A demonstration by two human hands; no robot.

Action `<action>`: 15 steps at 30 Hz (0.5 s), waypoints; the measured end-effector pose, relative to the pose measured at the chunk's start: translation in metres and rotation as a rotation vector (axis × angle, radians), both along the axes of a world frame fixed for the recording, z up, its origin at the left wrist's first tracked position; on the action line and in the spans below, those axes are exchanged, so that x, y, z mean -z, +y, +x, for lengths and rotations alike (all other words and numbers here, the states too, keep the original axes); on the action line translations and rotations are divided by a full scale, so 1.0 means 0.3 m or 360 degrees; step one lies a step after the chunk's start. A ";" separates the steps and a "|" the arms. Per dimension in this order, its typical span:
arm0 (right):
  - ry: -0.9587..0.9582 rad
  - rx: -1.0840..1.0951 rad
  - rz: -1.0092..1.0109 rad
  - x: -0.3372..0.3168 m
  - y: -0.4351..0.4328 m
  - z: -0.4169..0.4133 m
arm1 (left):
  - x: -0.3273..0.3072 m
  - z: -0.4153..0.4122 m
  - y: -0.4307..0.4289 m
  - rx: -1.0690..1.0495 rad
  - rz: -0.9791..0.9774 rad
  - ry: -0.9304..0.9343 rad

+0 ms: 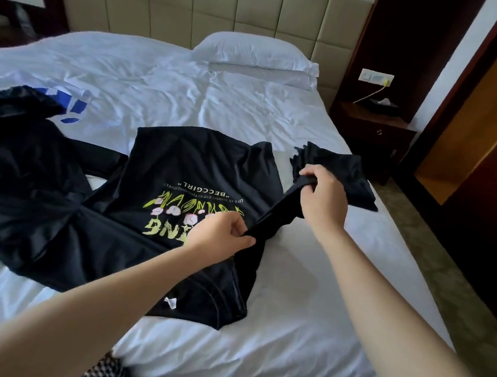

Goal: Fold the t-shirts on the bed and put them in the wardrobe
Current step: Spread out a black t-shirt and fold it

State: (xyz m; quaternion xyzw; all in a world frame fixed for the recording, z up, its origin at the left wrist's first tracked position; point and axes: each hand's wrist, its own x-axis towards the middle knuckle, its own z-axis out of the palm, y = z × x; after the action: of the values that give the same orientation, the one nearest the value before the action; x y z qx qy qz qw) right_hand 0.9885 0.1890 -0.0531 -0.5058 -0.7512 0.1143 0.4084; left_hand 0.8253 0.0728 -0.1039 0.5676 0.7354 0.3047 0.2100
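Note:
A black t-shirt [191, 173] with a yellow-green and pink print lies spread on the white bed [305, 293], collar towards me. My left hand [221, 232] pinches its right edge near the print. My right hand [320, 196] grips the same edge farther up and lifts it off the sheet, so the cloth stretches taut between both hands. A folded black garment [346, 174] lies just beyond my right hand. To the left sits a rumpled heap of black clothes [10, 152], with a white t-shirt with blue print [72, 107] behind it.
A white pillow [254, 53] lies against the padded headboard. A dark nightstand [374, 133] stands at the bed's right, with a tissue box and a cable on it. Green carpet and dark wooden panels run along the right side.

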 end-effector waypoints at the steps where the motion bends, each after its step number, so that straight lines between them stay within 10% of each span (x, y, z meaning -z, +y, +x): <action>1: 0.0011 -0.0101 0.0041 -0.018 -0.010 -0.076 | 0.000 -0.038 -0.023 -0.0041 0.0001 -0.0017; 15: -0.0348 -0.1272 0.0093 0.086 -0.242 -1.202 | 0.120 -0.706 -0.425 -0.0581 -0.0059 -0.0595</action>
State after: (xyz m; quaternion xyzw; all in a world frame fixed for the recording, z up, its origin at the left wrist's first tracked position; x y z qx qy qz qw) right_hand 0.6280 0.1165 -0.0789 -0.1716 -0.9303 0.1881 0.2640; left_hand 0.6136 -0.0546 -0.1399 0.3554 0.7796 0.4236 0.2941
